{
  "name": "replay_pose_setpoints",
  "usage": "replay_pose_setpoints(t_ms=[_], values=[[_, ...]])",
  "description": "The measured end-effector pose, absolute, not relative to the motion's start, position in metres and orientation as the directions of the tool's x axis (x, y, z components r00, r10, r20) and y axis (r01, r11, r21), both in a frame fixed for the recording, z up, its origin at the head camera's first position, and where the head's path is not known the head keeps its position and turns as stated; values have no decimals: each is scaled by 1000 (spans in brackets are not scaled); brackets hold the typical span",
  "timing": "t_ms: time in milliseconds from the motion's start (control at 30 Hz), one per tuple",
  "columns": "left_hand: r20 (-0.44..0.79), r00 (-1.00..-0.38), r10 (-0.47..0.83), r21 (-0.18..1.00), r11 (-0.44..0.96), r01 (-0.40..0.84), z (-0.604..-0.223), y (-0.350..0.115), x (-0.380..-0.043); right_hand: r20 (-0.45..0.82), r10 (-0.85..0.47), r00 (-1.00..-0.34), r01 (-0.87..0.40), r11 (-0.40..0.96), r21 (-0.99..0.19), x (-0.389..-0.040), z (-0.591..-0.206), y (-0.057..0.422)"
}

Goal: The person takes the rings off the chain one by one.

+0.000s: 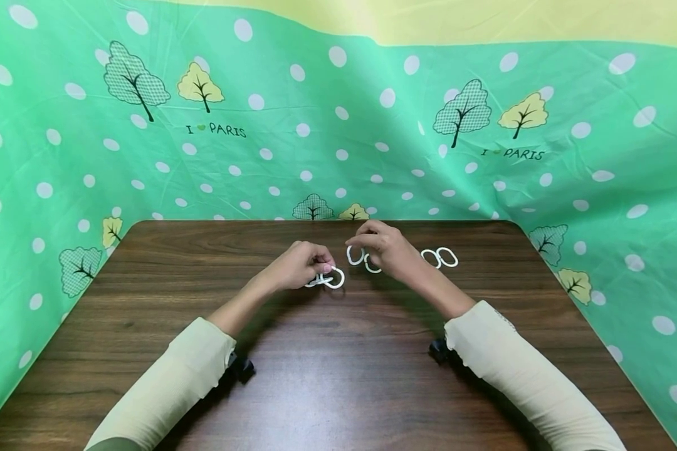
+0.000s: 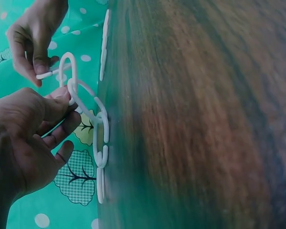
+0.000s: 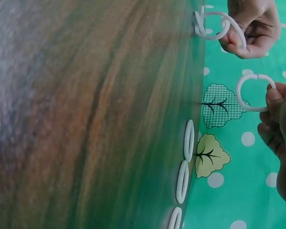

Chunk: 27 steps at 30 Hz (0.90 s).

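Observation:
My left hand (image 1: 301, 265) pinches the end link of a short chain of white plastic links (image 2: 96, 143) between thumb and fingertips. That end link (image 2: 75, 69) stands upright above the fingers, while the rest of the chain trails down to the table. To the right, my right hand (image 1: 393, 252) pinches a single white link (image 3: 239, 91) with a small gap in its loop. The single link is held up beside the chain's end, and the two are apart in the right wrist view. Other fingers of the right hand curl loosely below the pinch.
Several loose white links (image 3: 188, 140) lie in a row on the brown wooden table (image 1: 338, 376), near and right of my right hand. A green dotted curtain (image 1: 338, 138) hangs behind the table's far edge and at both sides. Black wrist cameras (image 1: 242, 368) sit under both sleeves.

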<state>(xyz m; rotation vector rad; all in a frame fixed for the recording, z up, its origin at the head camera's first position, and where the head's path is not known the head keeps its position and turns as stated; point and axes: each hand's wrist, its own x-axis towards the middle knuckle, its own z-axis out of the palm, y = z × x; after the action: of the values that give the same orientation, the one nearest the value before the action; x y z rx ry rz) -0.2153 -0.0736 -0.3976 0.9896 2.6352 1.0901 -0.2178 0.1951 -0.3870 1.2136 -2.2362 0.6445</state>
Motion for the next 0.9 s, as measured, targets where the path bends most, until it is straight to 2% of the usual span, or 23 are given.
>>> replay_pose_setpoints(t_ms=[300,567,900], values=[[139,-776,616,682,509,526,-401,-73,-216,525,-570,-632,-767,555,-321,-214,-387,194],[134,-773,620,684,506,525,-402,-73,-215,454,-537,-712,-700,596,-393,-216,-393,189],[132,-770,624,685,504,526,-402,-73,-216,343,-504,-793,-608,687,-397,-218,-398,184]])
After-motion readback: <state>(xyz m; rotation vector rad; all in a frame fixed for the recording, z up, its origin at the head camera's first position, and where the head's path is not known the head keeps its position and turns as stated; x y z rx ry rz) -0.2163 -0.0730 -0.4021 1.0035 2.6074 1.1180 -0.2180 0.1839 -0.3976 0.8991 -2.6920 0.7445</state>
